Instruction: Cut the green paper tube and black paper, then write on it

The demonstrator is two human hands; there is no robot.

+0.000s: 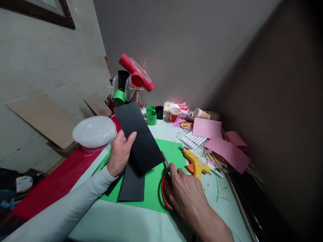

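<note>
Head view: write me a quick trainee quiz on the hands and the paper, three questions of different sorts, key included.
1. Which hand holds the red-handled scissors?
2. True or false: the left hand is empty.
3. What colour is the large sheet beneath the lower black strip? A pink, B green, C red.

Key:
1. The right hand.
2. False; the left hand grips black paper.
3. B.
</note>
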